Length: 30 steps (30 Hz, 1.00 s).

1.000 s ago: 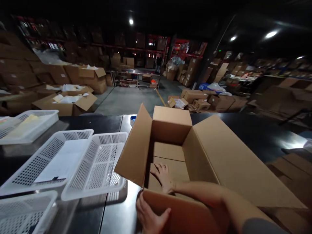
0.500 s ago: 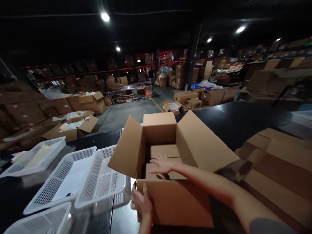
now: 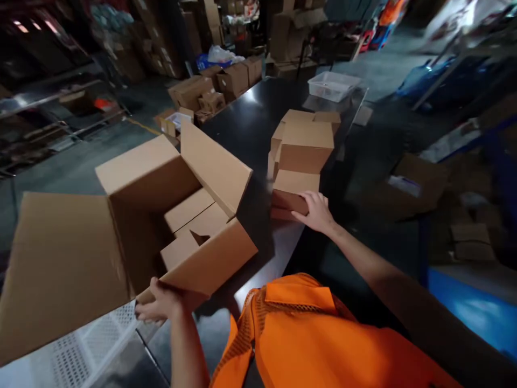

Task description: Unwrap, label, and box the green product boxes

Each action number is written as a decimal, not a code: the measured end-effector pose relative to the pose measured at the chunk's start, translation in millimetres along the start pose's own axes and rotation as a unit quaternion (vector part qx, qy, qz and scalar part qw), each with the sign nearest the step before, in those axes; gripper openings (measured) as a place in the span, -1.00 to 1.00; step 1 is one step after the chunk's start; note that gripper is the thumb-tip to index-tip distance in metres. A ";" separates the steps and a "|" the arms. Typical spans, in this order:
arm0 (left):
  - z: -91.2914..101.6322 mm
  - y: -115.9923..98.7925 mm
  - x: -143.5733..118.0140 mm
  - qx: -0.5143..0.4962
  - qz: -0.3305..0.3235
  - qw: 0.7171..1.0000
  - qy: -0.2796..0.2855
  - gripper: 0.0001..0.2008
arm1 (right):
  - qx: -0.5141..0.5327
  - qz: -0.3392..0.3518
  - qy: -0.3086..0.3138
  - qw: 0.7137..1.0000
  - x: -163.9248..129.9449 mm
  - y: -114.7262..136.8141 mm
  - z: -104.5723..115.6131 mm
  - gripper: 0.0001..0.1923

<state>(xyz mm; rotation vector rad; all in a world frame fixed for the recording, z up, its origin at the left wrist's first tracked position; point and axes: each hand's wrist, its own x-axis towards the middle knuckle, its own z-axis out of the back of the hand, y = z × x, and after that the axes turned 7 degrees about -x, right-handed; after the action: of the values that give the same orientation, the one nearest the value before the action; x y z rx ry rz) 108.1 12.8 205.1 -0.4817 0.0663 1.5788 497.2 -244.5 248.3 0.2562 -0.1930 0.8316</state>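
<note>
Left hand (image 3: 161,304) curled in a grip; right hand (image 3: 317,211) stretched forward, fingers bent

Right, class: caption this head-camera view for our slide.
Left hand grips an open cardboard box; right hand rests on a stack of small cartons.

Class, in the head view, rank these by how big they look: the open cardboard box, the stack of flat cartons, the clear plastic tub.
1. Open cardboard box, clearly largest, though nearest the camera.
2. Stack of flat cartons.
3. Clear plastic tub, smallest, but farthest away, so true size is unsure.

head-worn view, angled down-right, close over table (image 3: 250,124)
</note>
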 end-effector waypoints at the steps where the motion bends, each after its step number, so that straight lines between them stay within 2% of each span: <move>1: -1.1 -0.1 -0.8 -0.010 0.033 0.999 -0.026 -0.27 | -0.006 0.007 0.011 1.000 1.9 -3.3 -2.2 -0.31; 4: -2.3 0.6 -5.0 -0.075 0.153 0.978 -0.122 -0.25 | -0.027 0.021 -0.001 0.999 22.7 -8.7 -4.6 -0.11; 6: -0.8 0.3 -8.6 -0.121 0.181 0.963 -0.161 -0.29 | -0.054 0.019 0.000 0.998 43.8 -14.0 -0.7 0.04; 8: 2.7 -2.3 -12.1 -0.168 0.183 0.951 -0.183 -0.31 | -0.069 0.019 0.009 0.997 65.4 -20.2 9.6 0.10; 10: 7.1 -7.0 -13.8 -0.215 0.191 0.936 -0.202 -0.23 | -0.066 0.023 -0.002 0.998 86.2 -25.4 27.7 0.05; 12: 11.1 -11.9 -12.8 -0.254 0.211 0.917 -0.224 -0.11 | -0.070 0.027 -0.043 0.996 108.5 -29.8 52.5 -0.04; 14: 12.8 -15.0 -9.6 -0.295 0.225 0.896 -0.242 -0.05 | -0.089 0.033 -0.058 0.994 135.6 -35.4 79.7 -0.01; 16: 11.9 -15.7 -6.0 -0.343 0.223 0.874 -0.261 -0.09 | -0.113 0.050 -0.030 0.992 168.2 -42.8 102.7 0.13; 18: 9.5 -15.7 -3.3 -0.374 0.217 0.855 -0.286 -0.19 | -0.124 0.073 0.016 0.990 203.2 -49.8 116.5 0.21; 21: 6.4 -17.8 -1.7 -0.377 0.207 0.846 -0.314 -0.30 | -0.119 0.091 0.093 0.984 242.6 -56.4 120.0 0.11; 24: 5.7 -22.1 -3.2 -0.383 0.206 0.841 -0.322 -0.29 | -0.114 0.124 0.122 0.978 249.8 -59.7 117.1 -0.02; 26: 6.5 -24.6 -4.6 -0.392 0.209 0.834 -0.326 -0.27 | -0.120 0.125 0.116 0.978 242.2 -58.6 119.8 -0.01; 28: 8.0 -26.5 -5.2 -0.399 0.208 0.831 -0.328 -0.27 | -0.129 0.112 0.084 0.982 234.1 -51.7 129.0 0.01; 30: 10.3 -27.8 -5.4 -0.406 0.202 0.829 -0.327 -0.30 | -0.132 0.088 0.021 0.987 229.3 -37.0 145.5 0.01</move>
<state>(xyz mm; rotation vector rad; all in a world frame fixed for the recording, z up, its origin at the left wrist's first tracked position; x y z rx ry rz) 132.2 13.3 223.2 -0.5660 -1.1414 2.0840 666.0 -150.7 442.9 -0.0280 -0.2861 0.9758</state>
